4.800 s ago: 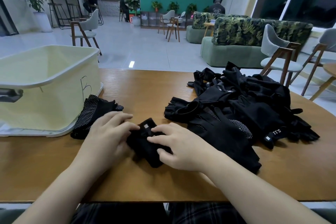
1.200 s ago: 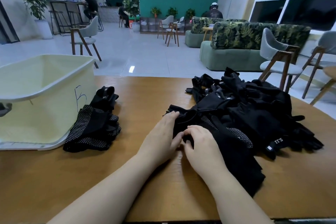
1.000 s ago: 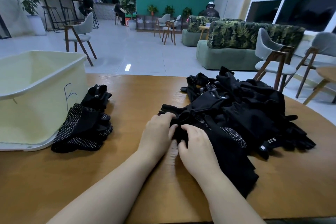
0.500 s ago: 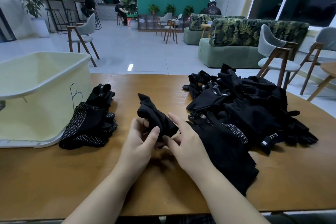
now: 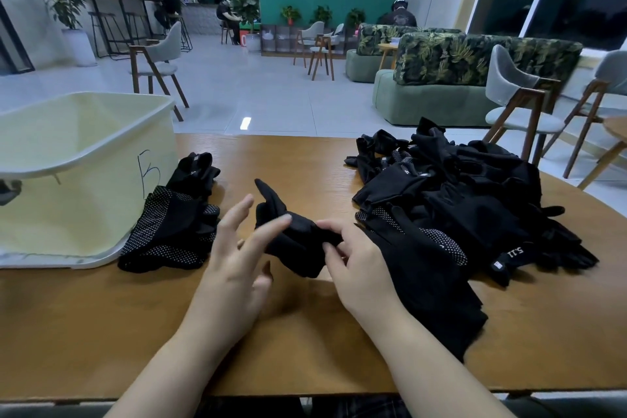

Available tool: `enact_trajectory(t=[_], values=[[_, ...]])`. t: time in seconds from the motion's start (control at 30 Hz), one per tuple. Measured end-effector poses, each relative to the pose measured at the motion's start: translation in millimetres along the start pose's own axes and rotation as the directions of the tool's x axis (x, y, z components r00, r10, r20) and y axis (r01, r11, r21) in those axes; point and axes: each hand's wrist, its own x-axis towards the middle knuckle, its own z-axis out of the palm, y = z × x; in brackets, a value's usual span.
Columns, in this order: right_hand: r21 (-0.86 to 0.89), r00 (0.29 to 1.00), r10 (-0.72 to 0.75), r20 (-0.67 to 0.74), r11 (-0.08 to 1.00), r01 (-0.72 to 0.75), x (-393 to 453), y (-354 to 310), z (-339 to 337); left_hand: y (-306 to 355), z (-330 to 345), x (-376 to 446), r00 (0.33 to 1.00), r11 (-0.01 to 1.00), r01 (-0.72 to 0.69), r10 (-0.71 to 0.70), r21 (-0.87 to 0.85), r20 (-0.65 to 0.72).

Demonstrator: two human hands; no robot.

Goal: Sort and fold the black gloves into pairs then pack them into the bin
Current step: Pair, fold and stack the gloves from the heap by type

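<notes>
A single black glove [image 5: 292,243] hangs just above the wooden table [image 5: 298,156], one finger sticking up. My right hand [image 5: 356,263] pinches its right end between thumb and fingertips. My left hand [image 5: 234,268] is beside it with fingers spread and straight, a fingertip touching the glove's top. A large loose pile of black gloves [image 5: 458,210] lies to the right. Folded dotted gloves [image 5: 169,234] and a smaller folded black pair [image 5: 196,171] lie against the cream bin [image 5: 84,163] at the left, whose visible inside is bare.
The bin carries a handwritten mark on its side and a grey handle [image 5: 8,190] at the far left. Grey chairs [image 5: 515,105] stand behind the table's right end. Sofas, more chairs and seated people are far back in the room.
Both hands pulled one glove out of the pile's left edge and lifted it toward the middle. My left hand has since let go and spread its fingers; my right hand keeps hold.
</notes>
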Motion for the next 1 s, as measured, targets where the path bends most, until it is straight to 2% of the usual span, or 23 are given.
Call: enact_trajectory(t=[0.13, 0.23, 0.43, 0.6, 0.67, 0.8, 0.9, 1.0], values=[[-0.003, 0.997, -0.034, 0.076, 0.999, 0.034, -3, -3, -1, 0, 5, 8, 0.990, 0.975, -0.126, 0.111, 0.181, 0.087], [0.028, 0.996, -0.019, 0.093, 0.999, 0.017, -3, -2, 2, -3, -1, 15, 0.992, 0.978, -0.128, 0.122, 0.162, 0.045], [0.013, 0.991, 0.106, 0.080, 0.994, -0.107, 2, -5, 0, -5, -12, 12, 0.996, 0.990, -0.093, 0.090, 0.104, 0.028], [0.209, 0.972, 0.106, 0.209, 0.966, -0.150, -2, -11, 3, -5, -11, 8, 0.997, 0.991, -0.071, 0.076, 0.110, -0.033], [0.228, 0.968, 0.072, 0.240, 0.965, -0.129, -3, -12, 6, -3, -9, 8, 0.995, 0.990, -0.094, 0.098, 0.102, -0.035], [0.136, 0.993, 0.041, 0.113, 0.989, -0.056, 0, -5, 10, -2, -8, 4, 0.992, 0.990, -0.122, 0.123, 0.065, -0.019], [0.123, 0.997, 0.071, 0.001, 0.990, -0.071, 3, 1, 4, 0, -14, 4, 0.994, 0.996, -0.092, 0.091, -0.008, -0.054], [0.115, 0.994, 0.061, -0.085, 0.992, -0.051, 7, 4, -1, -1, -18, 0, 0.981, 0.981, -0.193, 0.193, -0.035, -0.011]])
